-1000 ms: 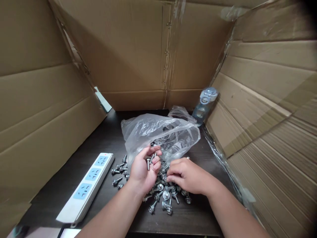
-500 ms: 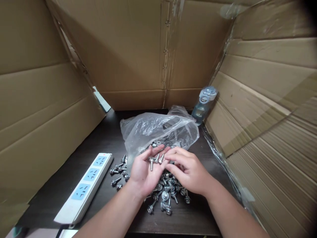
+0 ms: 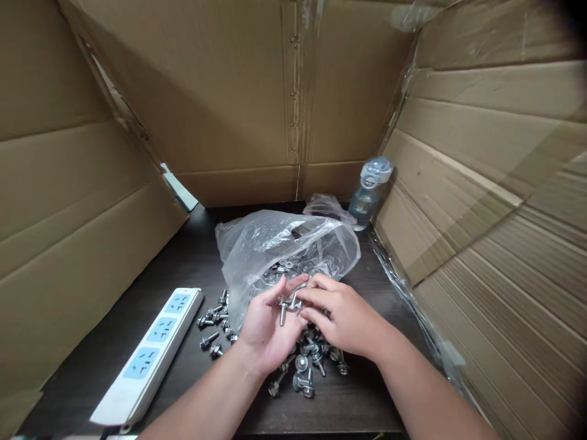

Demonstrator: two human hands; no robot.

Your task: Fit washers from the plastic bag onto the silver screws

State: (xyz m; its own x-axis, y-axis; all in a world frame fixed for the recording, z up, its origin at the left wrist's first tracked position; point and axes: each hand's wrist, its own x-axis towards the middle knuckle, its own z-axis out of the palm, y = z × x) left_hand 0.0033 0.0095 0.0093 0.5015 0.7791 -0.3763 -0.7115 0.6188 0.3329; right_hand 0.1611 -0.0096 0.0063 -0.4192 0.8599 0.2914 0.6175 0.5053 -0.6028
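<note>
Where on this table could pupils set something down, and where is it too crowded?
Bare table lies between the power strip, the plastic bag and the left cardboard wall; another patch lies between the bag, the right forearm and the right cardboard wall. The middle is crowded with bolts, the left hand and the right hand.

Over there, the only camera rides on the person's head, looking forward and down, close above the dark brown, flat surface (image 3: 195,253), with the tan cardboard back wall (image 3: 220,116) beyond.
</note>
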